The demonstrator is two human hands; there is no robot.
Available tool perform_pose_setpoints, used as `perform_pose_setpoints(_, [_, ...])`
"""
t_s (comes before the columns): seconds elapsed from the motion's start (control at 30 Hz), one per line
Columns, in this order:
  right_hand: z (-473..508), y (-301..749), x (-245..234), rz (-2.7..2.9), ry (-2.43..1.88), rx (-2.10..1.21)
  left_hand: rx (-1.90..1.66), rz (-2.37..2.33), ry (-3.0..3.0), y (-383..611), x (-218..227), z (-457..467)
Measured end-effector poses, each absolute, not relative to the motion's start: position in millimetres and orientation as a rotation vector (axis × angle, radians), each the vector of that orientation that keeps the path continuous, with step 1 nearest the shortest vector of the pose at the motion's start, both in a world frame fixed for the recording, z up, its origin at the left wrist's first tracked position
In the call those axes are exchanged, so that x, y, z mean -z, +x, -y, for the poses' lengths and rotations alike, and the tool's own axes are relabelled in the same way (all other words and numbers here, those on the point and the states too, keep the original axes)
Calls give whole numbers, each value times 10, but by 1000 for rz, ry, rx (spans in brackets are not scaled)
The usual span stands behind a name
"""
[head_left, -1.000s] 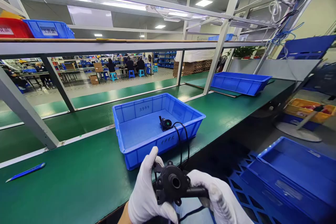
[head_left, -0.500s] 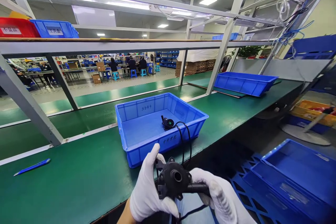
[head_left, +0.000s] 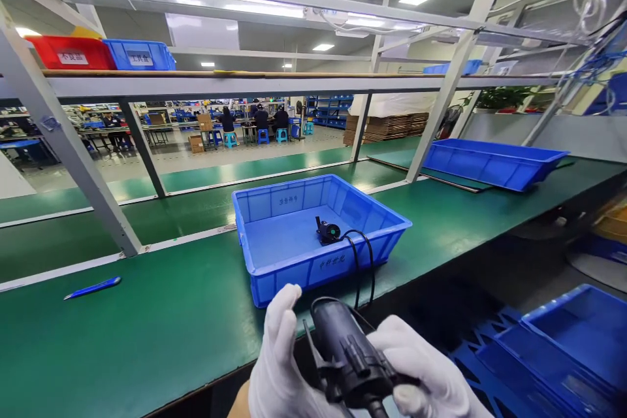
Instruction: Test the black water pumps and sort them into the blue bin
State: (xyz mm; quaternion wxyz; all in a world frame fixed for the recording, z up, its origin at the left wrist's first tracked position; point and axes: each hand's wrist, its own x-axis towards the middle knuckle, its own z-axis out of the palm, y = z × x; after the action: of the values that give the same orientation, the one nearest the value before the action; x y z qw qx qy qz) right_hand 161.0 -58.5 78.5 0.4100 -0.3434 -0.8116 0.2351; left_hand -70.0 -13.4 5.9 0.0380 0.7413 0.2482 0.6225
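A black water pump (head_left: pixel 345 346) is between my two white-gloved hands, just past the near edge of the green bench. My left hand (head_left: pixel 287 366) cradles it from the left, fingers stretched up beside it and its lower part hidden. On the other side, my right hand (head_left: pixel 424 366) grips the pump with bent fingers. Beyond them, a blue bin (head_left: pixel 281 287) sits on the bench. A small black part with a green spot (head_left: pixel 328 232) lies inside it, and a black cable (head_left: pixel 371 268) loops over the front wall towards the pump.
On the left of the green bench (head_left: pixel 186 313) lies a blue pen-like tool (head_left: pixel 93 288). Another blue bin (head_left: pixel 490 163) stands farther right. Blue crates (head_left: pixel 578 346) are low at right. Slanted metal posts (head_left: pixel 93 170) carry a shelf with a red bin (head_left: pixel 73 55). People sit far behind.
The pump has been turned from its round ported face to its cylindrical side. My left fingers have straightened and come away from its front. The view has shifted left.
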Motion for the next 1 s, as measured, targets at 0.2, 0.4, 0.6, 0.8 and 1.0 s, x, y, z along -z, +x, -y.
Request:
perform_pose_setpoints(0.2, [546,1315,-844,1972,-887,-550,-1895,-761,1978,-576,172,173])
perform_pose_setpoints(0.4, [479,1158,-904,1828,-1141,-725,-1640,-792,1703,-615,142,178])
perform_pose_setpoints(0.6, [477,1205,-889,1784,-1152,-819,-1687,-788,1786,-592,42,211])
perform_pose_setpoints(0.8, [501,1231,-944,1722,-1165,-882,-1723,-883,1786,-606,64,258])
perform_pose_setpoints(1.0, [535,1244,-992,1650,-1197,-822,-1419,-826,1419,-664,-46,260])
